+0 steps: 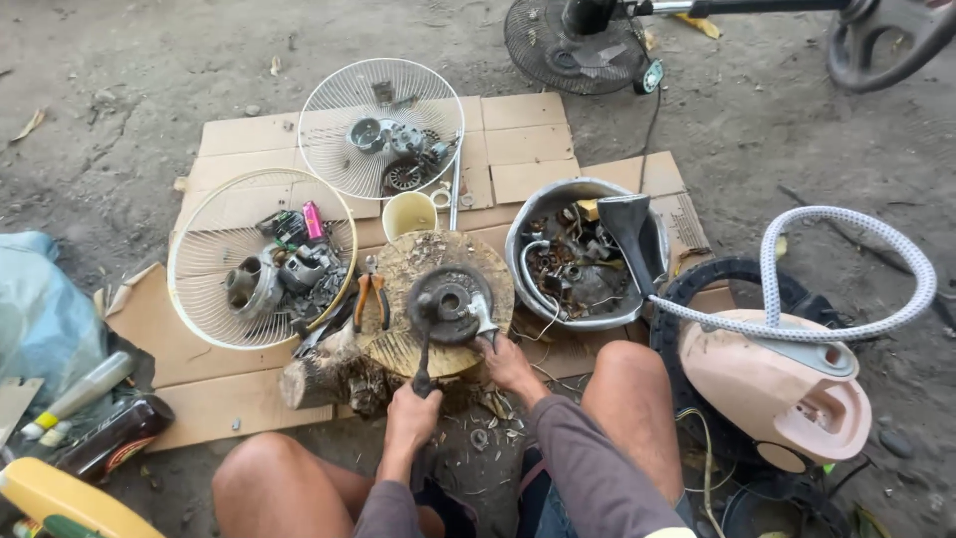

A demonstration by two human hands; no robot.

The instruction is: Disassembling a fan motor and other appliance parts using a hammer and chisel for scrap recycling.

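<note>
Two hands: both are mine, working low in the view over a wooden stump between my knees.
Cardboard sheet: flattened boxes spread on the dirt ground, carrying nearly everything I have laid out.
Pink appliance: sits to my right, its grey-white ribbed hose looping above it.
Near fan guard: a pale wire grille lying flat on my left, holding dark motor parts and a small pink piece.
Far fan guard: a white wire grille farther off, with grey metal parts in it.
Metal bowl: right of the stump, full of rusty scrap and wire, a black funnel-shaped piece resting in it.
Stump: a sawn log round, its top scarred.
Motor part: dark and round, lying on top of the stump.
Cup: cream-coloured, just behind the stump.
Pliers: orange-handled, at the stump's left edge.
Left hand: my fingers are clamped round a dark tool handle reaching up to the motor part.
Right hand: rests against the motor part's right edge, fingers curled onto it.
</note>
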